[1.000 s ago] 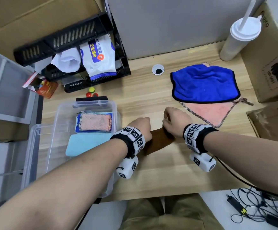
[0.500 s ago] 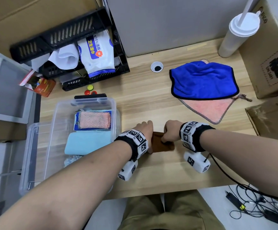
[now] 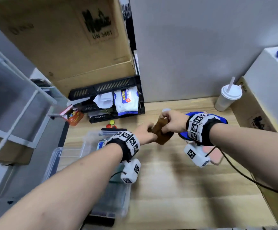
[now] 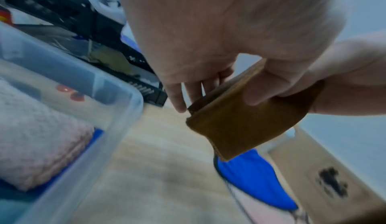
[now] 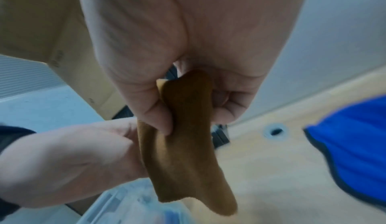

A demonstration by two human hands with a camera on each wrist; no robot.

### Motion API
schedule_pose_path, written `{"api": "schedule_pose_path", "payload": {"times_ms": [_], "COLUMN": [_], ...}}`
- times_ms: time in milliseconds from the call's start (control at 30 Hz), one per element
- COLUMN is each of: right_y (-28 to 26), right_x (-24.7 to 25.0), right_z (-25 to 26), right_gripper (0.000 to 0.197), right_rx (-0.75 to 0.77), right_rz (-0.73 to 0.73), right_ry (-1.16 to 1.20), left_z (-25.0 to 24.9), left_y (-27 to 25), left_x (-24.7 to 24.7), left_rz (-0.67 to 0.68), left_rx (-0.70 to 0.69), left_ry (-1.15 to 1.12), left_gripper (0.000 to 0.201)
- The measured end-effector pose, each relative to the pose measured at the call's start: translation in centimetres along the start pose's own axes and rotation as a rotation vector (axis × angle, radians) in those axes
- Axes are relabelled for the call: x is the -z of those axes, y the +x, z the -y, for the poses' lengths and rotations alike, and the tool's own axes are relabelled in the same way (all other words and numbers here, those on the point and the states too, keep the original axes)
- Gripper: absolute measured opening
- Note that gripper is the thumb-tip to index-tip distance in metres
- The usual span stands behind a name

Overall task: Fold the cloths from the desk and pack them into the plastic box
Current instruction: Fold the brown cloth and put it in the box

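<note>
Nearest, against the left edge of the pale wooden desk point(image 3: 176, 188): a clear plastic storage box point(image 3: 65, 156), lid off. Inside it, seen from the left wrist, a folded pink knitted cloth point(image 4: 37, 138) lying on a blue layer.

Just beyond and to the right of the box, raised above the desk: a small folded brown cloth point(image 3: 159, 131), held between both hands and touching no surface. Left hand point(image 3: 145, 133) closed on the cloth's left end, thumb pressed on the near face and fingers curled behind it. Right hand point(image 3: 171, 123) pinching the upper right part, thumb point(image 5: 152, 112) on one face and curled fingers on the other, folded layers hanging down below the grip. Black wristbands with white square markers on both wrists.

Right of the brown cloth, flat on the desk and mostly hidden behind the right wrist: a bright blue cloth with dark edging point(image 4: 254, 178), with a pink cloth point(image 3: 213, 151) under it showing at its near edge.

Farther back from the box: red and yellow round caps point(image 3: 111, 124), then a black slotted plastic rack point(image 3: 105, 87) holding a white wipes pack point(image 3: 126, 102). At the far right of the desk, a white lidded cup with a straw point(image 3: 227, 98) beside a cardboard carton point(image 3: 257, 117). Behind the rack, a tall cardboard box point(image 3: 68, 39).
</note>
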State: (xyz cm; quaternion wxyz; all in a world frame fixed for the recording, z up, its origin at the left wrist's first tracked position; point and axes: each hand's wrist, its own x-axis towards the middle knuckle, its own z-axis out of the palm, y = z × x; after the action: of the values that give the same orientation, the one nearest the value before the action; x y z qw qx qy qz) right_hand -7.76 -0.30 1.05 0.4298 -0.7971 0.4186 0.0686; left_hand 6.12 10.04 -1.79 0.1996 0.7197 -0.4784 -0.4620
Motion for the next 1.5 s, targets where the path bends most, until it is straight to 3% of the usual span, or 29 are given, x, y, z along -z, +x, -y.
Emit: {"api": "schedule_pose_path", "payload": {"times_ms": [100,233,367,433,533,633,867,1033,1133,1233,1367,1433,1500], "right_y": [-0.2,0.7,2.1,2.7,3.6,4.5,6.7,7.0,7.2,7.2,7.5,8.0,8.3], "right_x": [2.3,2.3,0.0,-1.5,-4.6,-8.3,-13.6,-15.3,-15.9,-16.1,-15.8,-16.3,-17.0], "right_z": [5.6,11.4,14.4,14.8,14.5,13.6,11.1,10.1,10.4,11.1,11.9,11.7,11.2], "right_gripper": [0.042,0.054,0.053,0.047,0.033,0.024,0.016,0.028,0.034,0.034,0.026,0.026,0.032], "right_rx": [0.126,0.219,0.183,0.118,0.058,0.012,-0.042,0.008,0.119,0.22,0.294,0.379,0.362], "right_rz": [-0.042,-0.109,-0.201,-0.152,-0.037,0.045,0.088,0.095,0.083,0.033,0.019,0.087,0.198], "right_ry": [0.028,0.149,0.341,0.353,0.294,0.24,0.019,-0.302,-0.585,-0.84,-0.89,-0.822,-0.79], "left_z": [-1.4,-1.2,1.0,2.8,5.6,8.5,14.9,16.2,16.3,16.3,16.3,16.4,16.6], "left_y": [-1.6,-3.5,-5.2,-5.5,-6.2,-6.6,-4.4,-2.2,-1.7,-1.8,-1.5,-1.5,-1.6], "left_x": [4.4,9.0,12.1,13.1,13.7,13.4,12.8,11.7,11.0,10.5,11.1,10.8,10.2], "left_rz": [-0.126,-0.296,-0.409,-0.369,-0.202,-0.107,-0.144,-0.251,-0.275,-0.336,-0.192,-0.086,0.017], "left_rx": [-0.035,-0.011,0.024,0.059,0.164,0.246,0.255,0.292,0.251,0.201,0.116,0.044,0.038], "left_ry": [-0.2,-0.384,-0.319,-0.227,0.011,0.142,0.132,0.291,0.63,0.865,0.792,0.773,0.786], "left_gripper": [0.009,0.015,0.015,0.013,0.02,0.01,0.018,0.028,0.028,0.043,0.019,0.011,0.016]}}
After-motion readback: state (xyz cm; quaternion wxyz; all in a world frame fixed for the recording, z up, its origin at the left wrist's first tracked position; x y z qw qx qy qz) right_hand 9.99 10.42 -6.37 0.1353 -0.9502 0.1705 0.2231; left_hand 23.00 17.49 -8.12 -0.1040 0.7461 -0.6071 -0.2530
